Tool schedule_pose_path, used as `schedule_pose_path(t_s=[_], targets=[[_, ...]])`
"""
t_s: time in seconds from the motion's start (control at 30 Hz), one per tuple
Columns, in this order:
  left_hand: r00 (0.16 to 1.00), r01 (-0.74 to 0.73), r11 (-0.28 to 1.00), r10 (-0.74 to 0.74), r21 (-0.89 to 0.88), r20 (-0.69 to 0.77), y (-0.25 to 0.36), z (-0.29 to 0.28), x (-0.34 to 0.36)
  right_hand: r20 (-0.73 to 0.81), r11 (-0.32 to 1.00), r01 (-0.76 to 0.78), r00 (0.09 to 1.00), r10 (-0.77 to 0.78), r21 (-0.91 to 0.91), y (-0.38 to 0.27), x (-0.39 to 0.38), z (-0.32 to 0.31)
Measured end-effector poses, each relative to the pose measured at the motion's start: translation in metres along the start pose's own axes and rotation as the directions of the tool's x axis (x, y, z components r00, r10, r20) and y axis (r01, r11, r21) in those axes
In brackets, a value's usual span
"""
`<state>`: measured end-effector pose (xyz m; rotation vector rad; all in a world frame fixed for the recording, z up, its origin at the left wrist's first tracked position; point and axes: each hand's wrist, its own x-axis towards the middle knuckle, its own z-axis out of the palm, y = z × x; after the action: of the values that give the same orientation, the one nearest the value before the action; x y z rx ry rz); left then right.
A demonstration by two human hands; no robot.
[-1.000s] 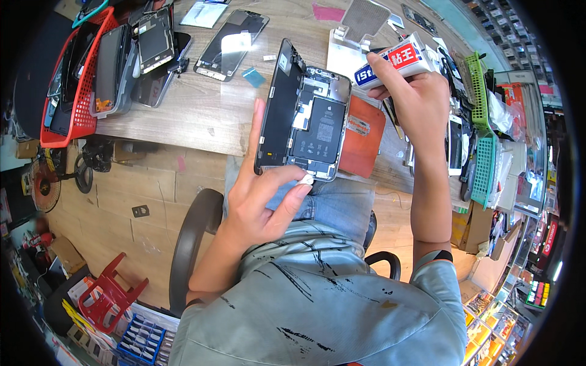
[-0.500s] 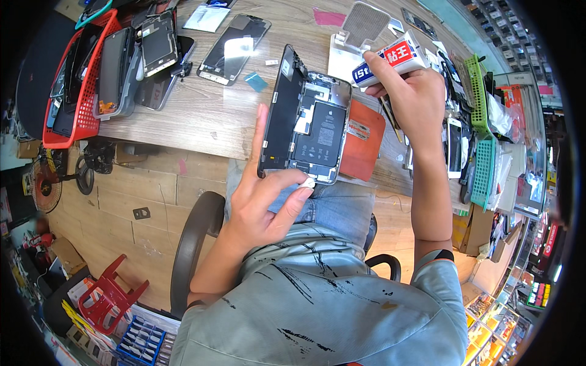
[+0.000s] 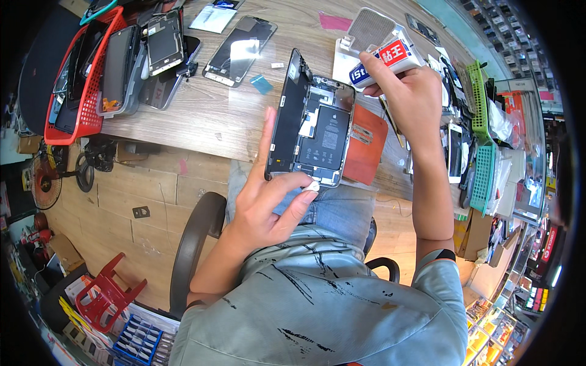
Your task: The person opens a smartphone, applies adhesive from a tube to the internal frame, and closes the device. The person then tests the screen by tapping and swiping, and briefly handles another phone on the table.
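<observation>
An opened phone (image 3: pixel 327 131) stands at the table's near edge, its dark battery and inner parts bare. Its screen panel (image 3: pixel 289 116) is tilted up along the left side. Behind that panel the outstretched fingers of my left hand (image 3: pixel 262 201) reach upward, while thumb and forefinger pinch a small white cap (image 3: pixel 312 186) by the phone's lower end. My right hand (image 3: pixel 410 97) grips a white, blue and red glue tube (image 3: pixel 386 61), held slanted. The tube's lower left end is at the phone's upper right edge; its tip is hard to make out.
An orange-red pad (image 3: pixel 365 146) lies right of the phone. A loose screen panel (image 3: pixel 239 51) lies farther back. At left stand a red basket (image 3: pixel 91 116) and a clear box of phones (image 3: pixel 125 110). Green (image 3: pixel 480 97) and teal baskets (image 3: pixel 481 180) line the right side.
The glue tube has shifted slightly left against the phone, toward its upper right edge. The whole view has moved a little. Both hands keep their hold.
</observation>
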<state>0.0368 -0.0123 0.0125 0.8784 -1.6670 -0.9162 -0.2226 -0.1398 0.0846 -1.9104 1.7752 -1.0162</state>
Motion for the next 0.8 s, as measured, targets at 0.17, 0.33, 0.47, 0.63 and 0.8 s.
schedule_pose_path(t_s=[0.17,0.33,0.47,0.63,0.8], targets=[[1.0,0.014,1.0,-0.014,-0.01,0.001,0.001,0.0,0.0,0.004,0.999,0.048,0.999,-0.048,0.015,-0.009,0.003,0.003],[0.999,-0.047,0.999,0.047,-0.014,-0.006,-0.002,-0.001,0.003,0.016,0.998,0.054,0.998,-0.054,0.022,-0.009,0.005,0.008],[0.993,-0.118,0.993,0.119,0.031,-0.015,-0.003,-0.001,0.006,0.024,0.997,0.08,0.996,-0.081,0.019,-0.012,0.007,0.011],[0.987,-0.156,0.985,0.158,0.074,-0.013,-0.002,-0.002,0.008,0.022,0.995,0.097,0.995,-0.097,0.013,-0.018,0.01,0.016],[0.99,-0.137,0.99,0.137,0.029,-0.019,0.004,-0.001,0.006,0.073,0.997,0.073,0.995,-0.071,-0.038,-0.021,0.008,0.016]])
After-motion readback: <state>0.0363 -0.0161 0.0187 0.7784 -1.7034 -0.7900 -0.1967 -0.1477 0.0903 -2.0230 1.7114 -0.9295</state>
